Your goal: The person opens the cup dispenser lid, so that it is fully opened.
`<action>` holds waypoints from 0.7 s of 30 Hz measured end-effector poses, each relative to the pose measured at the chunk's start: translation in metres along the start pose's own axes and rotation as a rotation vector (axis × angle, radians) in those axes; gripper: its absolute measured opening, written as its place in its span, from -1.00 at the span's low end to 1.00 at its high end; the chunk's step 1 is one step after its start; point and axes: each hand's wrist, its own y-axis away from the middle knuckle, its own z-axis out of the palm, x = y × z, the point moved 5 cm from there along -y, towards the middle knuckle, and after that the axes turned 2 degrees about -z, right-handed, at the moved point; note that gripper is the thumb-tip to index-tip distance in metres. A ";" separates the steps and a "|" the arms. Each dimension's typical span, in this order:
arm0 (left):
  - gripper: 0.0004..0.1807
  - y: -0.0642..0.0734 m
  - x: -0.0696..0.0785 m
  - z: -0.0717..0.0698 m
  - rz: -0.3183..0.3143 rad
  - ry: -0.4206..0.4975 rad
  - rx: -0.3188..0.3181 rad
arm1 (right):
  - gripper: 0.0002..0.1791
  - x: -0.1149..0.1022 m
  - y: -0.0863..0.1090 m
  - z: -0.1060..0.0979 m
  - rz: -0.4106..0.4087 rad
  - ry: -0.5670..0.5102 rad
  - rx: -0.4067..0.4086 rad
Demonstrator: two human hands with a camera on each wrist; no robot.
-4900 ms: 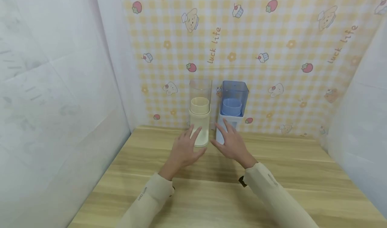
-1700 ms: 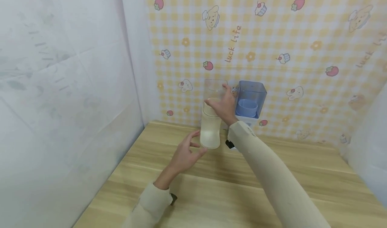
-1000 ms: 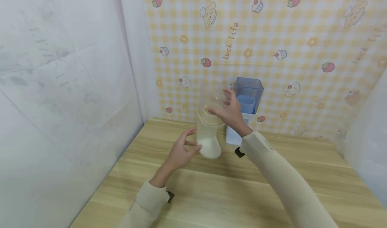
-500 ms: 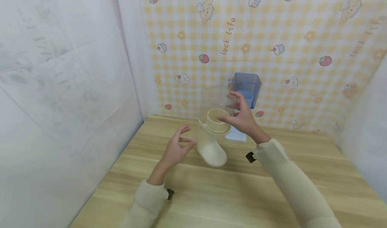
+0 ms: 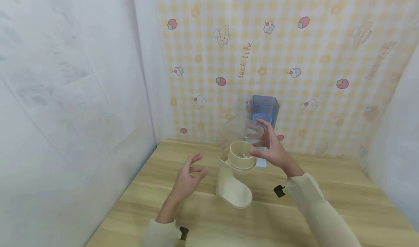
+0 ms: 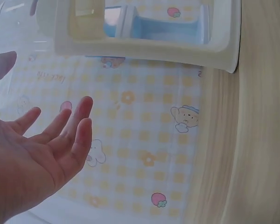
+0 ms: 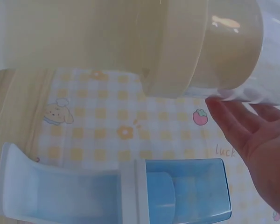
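A cream dispenser point(image 5: 235, 193) with a clear top cover stands on the wooden table, its rounded foot pointing toward the front right. Inside the cover is a cream cup-like ring point(image 5: 241, 155). My right hand point(image 5: 275, 151) holds the clear cover at its right side, thumb in front and fingers around the far side. In the right wrist view, those fingers point(image 7: 240, 123) show right at the cover. My left hand point(image 5: 185, 180) is apart from the dispenser, to its left, fingers loosely bent and holding nothing; the left wrist view shows its palm point(image 6: 35, 158).
A blue dispenser point(image 5: 266, 108) with a white base point(image 7: 74, 191) stands behind, against the yellow checked backdrop point(image 5: 196, 32). White cloth point(image 5: 82, 94) hangs along the left side of the wooden table point(image 5: 294, 210), and more on the right.
The cream dispenser has come from beside the blue one toward me, turning its foot to the right. My right hand moved from the blue dispenser to the clear cover; my left hand drew away leftward.
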 end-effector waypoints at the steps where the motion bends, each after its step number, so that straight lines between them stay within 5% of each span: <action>1: -0.33 0.000 0.000 0.002 0.001 0.004 0.004 | 0.05 0.000 0.001 0.000 -0.027 -0.037 -0.008; 5: -0.32 -0.001 0.002 0.005 0.017 0.028 0.010 | 0.00 -0.001 0.002 0.002 -0.095 -0.125 -0.012; 9: -0.30 0.012 -0.001 0.006 -0.007 0.035 0.012 | 0.00 0.001 0.012 0.013 -0.086 -0.119 0.032; 21: -0.26 0.033 -0.003 -0.001 -0.093 -0.008 0.043 | 0.26 -0.001 0.026 0.033 0.177 0.203 0.404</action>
